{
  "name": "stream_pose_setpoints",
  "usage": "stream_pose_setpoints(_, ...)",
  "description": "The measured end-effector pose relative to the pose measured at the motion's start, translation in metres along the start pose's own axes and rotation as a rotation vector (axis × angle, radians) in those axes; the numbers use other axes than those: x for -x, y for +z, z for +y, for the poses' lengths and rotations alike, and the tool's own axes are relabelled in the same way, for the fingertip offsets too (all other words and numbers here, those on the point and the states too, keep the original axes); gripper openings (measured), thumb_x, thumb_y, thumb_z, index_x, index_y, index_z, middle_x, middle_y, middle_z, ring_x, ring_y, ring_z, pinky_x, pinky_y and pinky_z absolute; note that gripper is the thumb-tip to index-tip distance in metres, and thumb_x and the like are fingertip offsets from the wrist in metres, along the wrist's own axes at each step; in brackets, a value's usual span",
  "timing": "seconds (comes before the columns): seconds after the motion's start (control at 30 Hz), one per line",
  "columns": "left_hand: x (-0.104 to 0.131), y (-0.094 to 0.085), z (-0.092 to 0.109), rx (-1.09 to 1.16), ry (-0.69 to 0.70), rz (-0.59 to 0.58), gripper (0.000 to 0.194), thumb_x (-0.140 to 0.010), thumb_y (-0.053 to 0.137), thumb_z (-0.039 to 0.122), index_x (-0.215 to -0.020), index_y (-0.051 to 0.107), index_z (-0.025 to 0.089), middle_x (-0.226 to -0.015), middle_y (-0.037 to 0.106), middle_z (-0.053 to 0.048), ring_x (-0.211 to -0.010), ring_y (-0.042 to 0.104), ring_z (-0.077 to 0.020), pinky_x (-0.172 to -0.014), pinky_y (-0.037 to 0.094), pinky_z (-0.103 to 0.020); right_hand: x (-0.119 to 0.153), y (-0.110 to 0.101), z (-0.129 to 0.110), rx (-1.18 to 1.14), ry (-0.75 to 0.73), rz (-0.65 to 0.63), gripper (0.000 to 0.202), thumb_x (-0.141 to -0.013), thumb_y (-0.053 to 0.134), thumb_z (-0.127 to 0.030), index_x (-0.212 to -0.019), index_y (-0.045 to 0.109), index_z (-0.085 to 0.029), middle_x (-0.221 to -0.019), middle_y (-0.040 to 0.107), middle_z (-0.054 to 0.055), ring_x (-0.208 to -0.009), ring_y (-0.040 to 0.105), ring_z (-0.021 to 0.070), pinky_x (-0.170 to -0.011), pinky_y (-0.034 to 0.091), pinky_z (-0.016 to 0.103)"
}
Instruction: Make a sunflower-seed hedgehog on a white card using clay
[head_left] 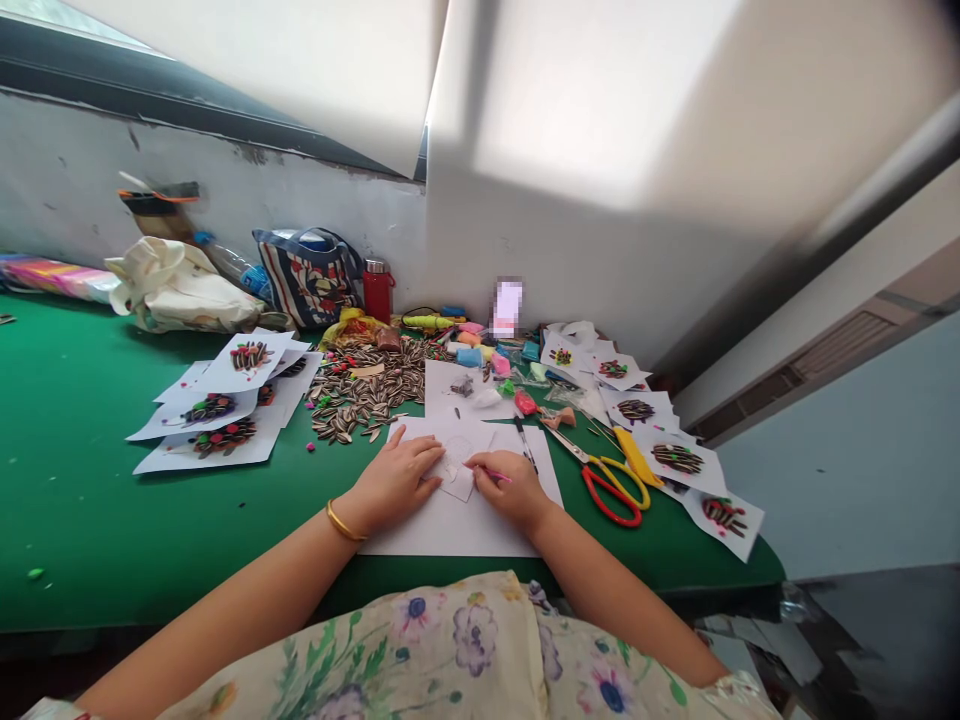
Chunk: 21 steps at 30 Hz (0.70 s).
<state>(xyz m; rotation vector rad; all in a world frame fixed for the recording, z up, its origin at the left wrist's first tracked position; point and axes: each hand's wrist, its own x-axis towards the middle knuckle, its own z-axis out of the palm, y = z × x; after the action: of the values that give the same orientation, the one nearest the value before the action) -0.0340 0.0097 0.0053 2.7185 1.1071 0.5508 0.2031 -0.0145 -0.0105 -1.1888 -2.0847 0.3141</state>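
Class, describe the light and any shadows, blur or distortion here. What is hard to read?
Head view: light brightens the white panel, with soft-edged shadows across it; head view: pixelation hides detail on the upright pale object; head view: marks on the small paper are too faint to read; head view: edges look stretched.

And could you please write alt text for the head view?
A person's right hand holds a pink tool over white paper; the left hand rests on the paper. Seeds, scissors and decorated papers lie around them on a green table.
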Motion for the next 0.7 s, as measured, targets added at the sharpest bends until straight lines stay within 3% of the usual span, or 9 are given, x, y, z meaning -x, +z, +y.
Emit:
stream_pose_setpoints(0.23, -0.004, 0.003, -0.006, -0.004, 0.024, -0.040, 0.044, -0.096, 0.040, 0.023, -0.140, 0.047, 0.025, -0.136, 0.059, -0.008, -0.137, 0.042, -0.0233, -0.119, 0.006, -0.058, -0.005, -0.003, 0.003, 0.087, -0.014, -0.004, 0.027, -0.098, 0.045, -0.026, -0.116, 0.066, -0.022, -0.110, 0.073, 0.006, -0.102, 0.066, 0.0196, -0.091, 0.048, 0.033)
stream_pose_setpoints(0.5, -0.016, 0.007, -0.019, -0.046, 0.020, -0.036, 0.043, -0.099, 0.034, 0.017, -0.136, 0.051, 0.029, -0.136, 0.060, -0.005, -0.140, 0.038, -0.0244, -0.116, 0.010, -0.064, -0.001, -0.003, -0.002, 0.186, -0.034, -0.042, 0.025, -0.096, 0.049, -0.025, -0.112, 0.068, -0.022, -0.092, 0.075, 0.006, -0.084, 0.068, 0.0206, -0.080, 0.048, 0.033)
stream_pose_setpoints(0.7, -0.025, 0.007, -0.021, -0.132, -0.058, 0.083, 0.029, -0.096, 0.044, 0.023, -0.118, 0.063, 0.027, -0.125, 0.066, -0.005, -0.129, 0.048, -0.0265, -0.115, 0.018, -0.061, -0.001, -0.003, -0.005, 0.147, -0.083, -0.056, 0.024, -0.095, 0.049, -0.025, -0.110, 0.068, -0.021, -0.087, 0.073, 0.006, -0.081, 0.066, 0.0202, -0.079, 0.047, 0.033)
